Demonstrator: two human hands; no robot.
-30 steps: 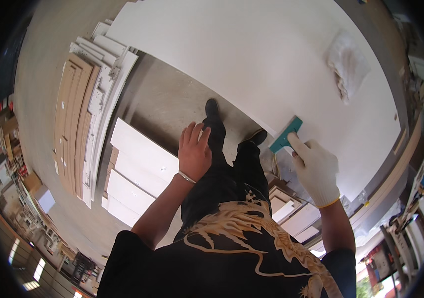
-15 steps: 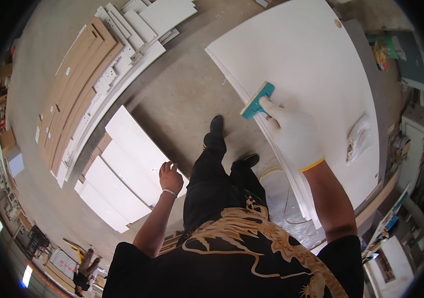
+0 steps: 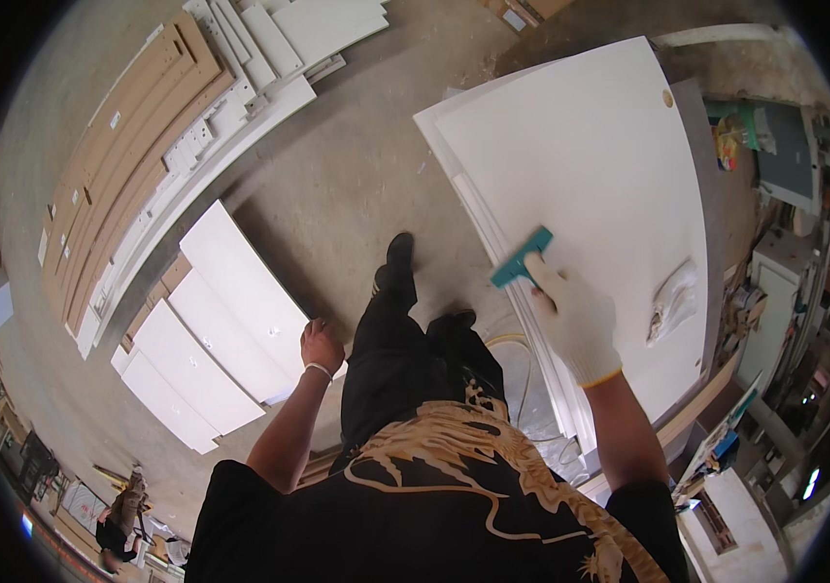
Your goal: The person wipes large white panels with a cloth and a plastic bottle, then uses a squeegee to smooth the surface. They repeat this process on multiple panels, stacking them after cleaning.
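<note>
My right hand (image 3: 575, 325), in a white knit glove with a yellow cuff, grips a teal wide-headed scraper (image 3: 523, 257). The scraper's head is over the near-left part of a large white panel (image 3: 590, 146), beside its long edge; whether it touches the surface I cannot tell. Under that panel, more white boards show along the left side. My bare left hand (image 3: 321, 344), with a band at the wrist, hangs beside my leg with its fingers loosely bent. It appears above the corner of some low white panels (image 3: 240, 291) and holds nothing that I can see.
A crumpled whitish cloth or glove (image 3: 673, 299) lies on the large panel's right side. Stacks of brown boards (image 3: 133, 146) and white boards (image 3: 274, 44) stand at far left. A hose (image 3: 522, 342) lies on the floor near my feet. Another person (image 3: 123, 515) is at lower left.
The scraper has shifted inward from the large panel's left edge and closer to me. My view has moved slightly, and my left hand still hangs by my leg.
</note>
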